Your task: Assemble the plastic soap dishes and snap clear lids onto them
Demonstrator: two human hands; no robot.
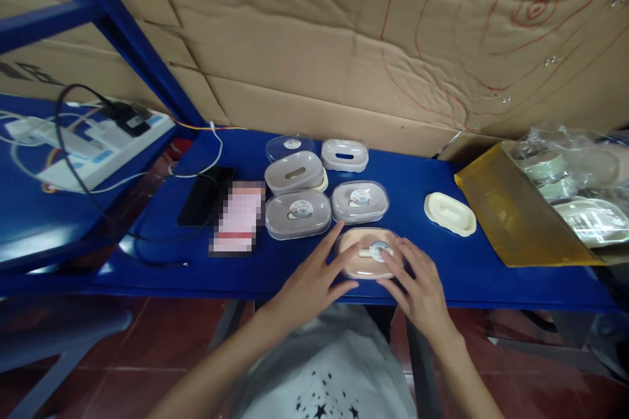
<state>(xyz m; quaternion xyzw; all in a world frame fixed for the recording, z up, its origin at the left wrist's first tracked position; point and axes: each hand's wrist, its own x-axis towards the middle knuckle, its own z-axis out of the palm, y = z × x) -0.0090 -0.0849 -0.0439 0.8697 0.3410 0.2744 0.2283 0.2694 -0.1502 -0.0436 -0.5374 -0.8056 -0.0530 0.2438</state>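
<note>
A pinkish oval box with a clear lid and a round sticker (368, 266) lies near the table's front edge. My left hand (319, 275) has its fingers spread over the box's left side, and my right hand (417, 281) rests spread fingers on its right side and sticker. Just behind stand two greyish lidded boxes, one on the right (366, 200) and one on the left (295, 226). Farther back are an open grey piece with a slot (307, 167), a clear lid (278, 147) and a whitish slotted piece (356, 162). A cream tray (451, 217) lies to the right.
On the left are a blurred-out phone (239, 219), a black phone-like object (196, 203) and cables. A power strip (111, 154) sits on the far left. At the right, a carton (521, 222) holds wrapped boxes. Cardboard (295, 33) stands behind the blue table (187, 275).
</note>
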